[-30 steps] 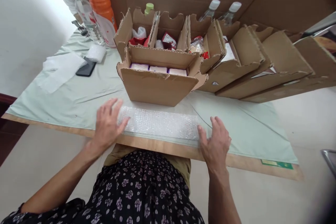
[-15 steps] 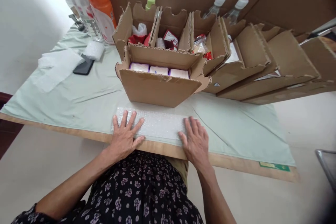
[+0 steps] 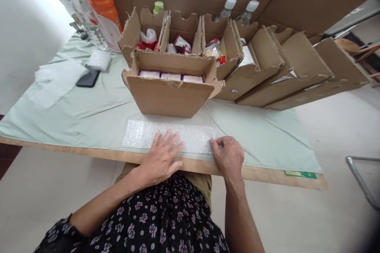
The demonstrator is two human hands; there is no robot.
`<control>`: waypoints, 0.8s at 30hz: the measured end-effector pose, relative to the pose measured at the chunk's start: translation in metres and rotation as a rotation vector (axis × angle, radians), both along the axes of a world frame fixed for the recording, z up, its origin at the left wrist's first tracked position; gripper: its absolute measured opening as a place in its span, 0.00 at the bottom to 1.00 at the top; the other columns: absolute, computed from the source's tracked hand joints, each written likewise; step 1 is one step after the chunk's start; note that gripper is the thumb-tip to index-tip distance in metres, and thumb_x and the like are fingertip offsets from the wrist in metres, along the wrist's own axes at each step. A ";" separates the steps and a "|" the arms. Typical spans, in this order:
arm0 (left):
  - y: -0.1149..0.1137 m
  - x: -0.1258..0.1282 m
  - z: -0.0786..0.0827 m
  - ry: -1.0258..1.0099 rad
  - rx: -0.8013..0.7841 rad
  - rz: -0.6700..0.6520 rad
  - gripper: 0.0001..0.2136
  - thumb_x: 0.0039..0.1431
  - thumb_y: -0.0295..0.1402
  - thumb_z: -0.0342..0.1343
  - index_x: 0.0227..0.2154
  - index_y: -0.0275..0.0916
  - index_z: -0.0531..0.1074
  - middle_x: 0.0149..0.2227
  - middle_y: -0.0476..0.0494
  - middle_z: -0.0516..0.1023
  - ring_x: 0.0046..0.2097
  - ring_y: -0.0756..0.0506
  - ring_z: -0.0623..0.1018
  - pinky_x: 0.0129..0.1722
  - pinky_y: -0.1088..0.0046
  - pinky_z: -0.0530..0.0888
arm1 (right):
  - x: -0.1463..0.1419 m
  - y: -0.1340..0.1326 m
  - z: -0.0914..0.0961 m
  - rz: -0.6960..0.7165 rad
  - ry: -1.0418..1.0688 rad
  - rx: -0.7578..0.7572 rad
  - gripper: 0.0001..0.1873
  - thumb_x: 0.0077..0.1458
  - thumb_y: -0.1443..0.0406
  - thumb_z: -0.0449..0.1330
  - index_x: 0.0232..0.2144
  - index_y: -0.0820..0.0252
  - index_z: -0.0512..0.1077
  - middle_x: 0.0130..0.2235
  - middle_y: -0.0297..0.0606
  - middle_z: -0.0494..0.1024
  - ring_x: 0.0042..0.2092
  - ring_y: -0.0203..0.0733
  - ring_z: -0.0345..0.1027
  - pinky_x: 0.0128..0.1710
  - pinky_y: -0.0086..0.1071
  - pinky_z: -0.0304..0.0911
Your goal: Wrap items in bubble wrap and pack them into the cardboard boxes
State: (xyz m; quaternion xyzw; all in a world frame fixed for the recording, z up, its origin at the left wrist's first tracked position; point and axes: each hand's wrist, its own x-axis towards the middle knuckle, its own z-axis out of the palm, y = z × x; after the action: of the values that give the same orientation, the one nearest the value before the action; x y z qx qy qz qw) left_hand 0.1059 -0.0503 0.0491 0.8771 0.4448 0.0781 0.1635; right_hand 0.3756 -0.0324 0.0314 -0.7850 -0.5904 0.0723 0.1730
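A long flat strip of bubble wrap (image 3: 139, 135) lies along the front edge of the cloth-covered table (image 3: 97, 126). My left hand (image 3: 162, 156) rests flat on the middle of the strip, its fingers spread. At the strip's right end, my right hand (image 3: 228, 156) has its thumb and forefinger pinched on the edge of the wrap, with the other fingers curled. Just behind the strip stands a cardboard box (image 3: 169, 97) holding a row of white packs (image 3: 170, 76) with purple edges.
Several more cardboard boxes (image 3: 258, 75) stand behind and to the right, some with red packets. At the left are an orange bottle (image 3: 101, 4), a clear bottle (image 3: 86, 16), a black phone (image 3: 88, 76), a bubble wrap roll (image 3: 99, 60) and thin white sheets (image 3: 59, 79).
My left hand has slid right from the strip's left end to its middle. My right hand has gone from lying flat to pinching the right end. The view has shifted slightly.
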 end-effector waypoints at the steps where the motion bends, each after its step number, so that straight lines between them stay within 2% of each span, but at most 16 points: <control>1: 0.000 0.007 -0.002 0.000 -0.031 -0.042 0.26 0.71 0.45 0.50 0.68 0.43 0.62 0.74 0.36 0.57 0.75 0.30 0.51 0.72 0.38 0.46 | 0.000 0.001 0.001 -0.006 0.069 0.017 0.21 0.59 0.48 0.54 0.26 0.57 0.71 0.35 0.47 0.79 0.38 0.50 0.71 0.43 0.45 0.63; 4: 0.002 0.016 -0.005 -0.041 -0.099 -0.052 0.25 0.70 0.44 0.52 0.66 0.42 0.64 0.74 0.35 0.57 0.75 0.30 0.51 0.72 0.36 0.45 | 0.004 -0.001 0.013 -0.030 0.411 0.067 0.20 0.55 0.47 0.59 0.25 0.56 0.68 0.28 0.39 0.77 0.30 0.43 0.69 0.34 0.39 0.65; 6: 0.004 0.013 -0.003 -0.174 -0.149 -0.003 0.23 0.69 0.42 0.53 0.63 0.43 0.67 0.73 0.36 0.60 0.75 0.31 0.52 0.72 0.38 0.46 | -0.001 -0.006 0.027 -0.019 0.650 0.111 0.19 0.53 0.49 0.64 0.29 0.56 0.69 0.26 0.35 0.76 0.28 0.40 0.70 0.30 0.35 0.66; 9: 0.005 -0.001 0.010 -0.554 -0.305 0.171 0.22 0.67 0.42 0.55 0.60 0.40 0.71 0.66 0.33 0.71 0.69 0.34 0.66 0.68 0.45 0.62 | -0.031 -0.013 0.053 0.053 0.799 0.222 0.15 0.54 0.55 0.68 0.36 0.57 0.71 0.30 0.34 0.78 0.29 0.38 0.73 0.30 0.33 0.70; 11: 0.007 -0.013 0.020 -0.829 -0.488 0.323 0.26 0.65 0.46 0.56 0.61 0.37 0.69 0.58 0.32 0.77 0.59 0.36 0.76 0.56 0.53 0.76 | -0.063 -0.014 0.066 0.174 0.799 0.246 0.13 0.57 0.58 0.67 0.41 0.57 0.73 0.34 0.36 0.81 0.33 0.39 0.76 0.34 0.33 0.73; 12: 0.009 -0.020 0.024 -0.936 -0.577 0.388 0.28 0.64 0.48 0.56 0.61 0.36 0.68 0.54 0.33 0.78 0.53 0.37 0.79 0.49 0.58 0.79 | -0.080 -0.014 0.070 0.275 0.804 0.216 0.14 0.58 0.59 0.66 0.45 0.56 0.73 0.37 0.37 0.82 0.36 0.41 0.78 0.36 0.34 0.74; 14: 0.014 -0.031 0.028 -1.047 -0.690 0.499 0.28 0.64 0.50 0.55 0.59 0.36 0.69 0.47 0.37 0.80 0.46 0.39 0.80 0.39 0.64 0.79 | -0.107 -0.012 0.073 0.507 0.823 0.088 0.19 0.60 0.59 0.65 0.52 0.54 0.72 0.45 0.41 0.83 0.44 0.44 0.79 0.40 0.36 0.76; 16: 0.020 -0.042 0.027 -1.022 -0.681 0.611 0.22 0.62 0.47 0.56 0.51 0.37 0.74 0.40 0.43 0.80 0.41 0.43 0.79 0.37 0.68 0.77 | -0.120 -0.009 0.070 0.645 0.829 0.013 0.19 0.63 0.58 0.62 0.55 0.53 0.71 0.49 0.41 0.83 0.50 0.46 0.78 0.44 0.38 0.76; 19: 0.027 -0.056 0.019 -0.845 -0.513 0.732 0.14 0.60 0.40 0.55 0.41 0.37 0.77 0.32 0.49 0.77 0.34 0.47 0.75 0.35 0.71 0.73 | -0.115 -0.004 0.061 0.567 0.715 0.125 0.12 0.68 0.59 0.57 0.49 0.53 0.75 0.45 0.39 0.84 0.48 0.44 0.79 0.50 0.41 0.74; 21: 0.029 -0.064 0.012 -0.704 -0.386 0.757 0.15 0.59 0.38 0.54 0.44 0.37 0.78 0.32 0.50 0.77 0.33 0.47 0.74 0.36 0.71 0.72 | -0.107 0.000 0.054 0.547 0.569 0.212 0.10 0.68 0.60 0.57 0.46 0.54 0.76 0.45 0.39 0.84 0.48 0.45 0.78 0.51 0.43 0.72; 24: 0.029 -0.073 0.004 -0.449 -0.255 0.797 0.22 0.58 0.36 0.56 0.56 0.38 0.74 0.34 0.48 0.81 0.32 0.46 0.76 0.37 0.70 0.73 | -0.107 0.007 0.037 0.682 0.364 0.252 0.10 0.68 0.62 0.57 0.46 0.55 0.77 0.48 0.41 0.84 0.51 0.47 0.77 0.51 0.43 0.69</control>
State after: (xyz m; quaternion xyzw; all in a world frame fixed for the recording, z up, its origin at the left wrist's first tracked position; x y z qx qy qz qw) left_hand 0.0331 -0.0208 0.0535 0.5724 0.7066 0.2672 0.3191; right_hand 0.2684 -0.0256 0.0687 -0.4910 -0.7810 0.1904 0.3358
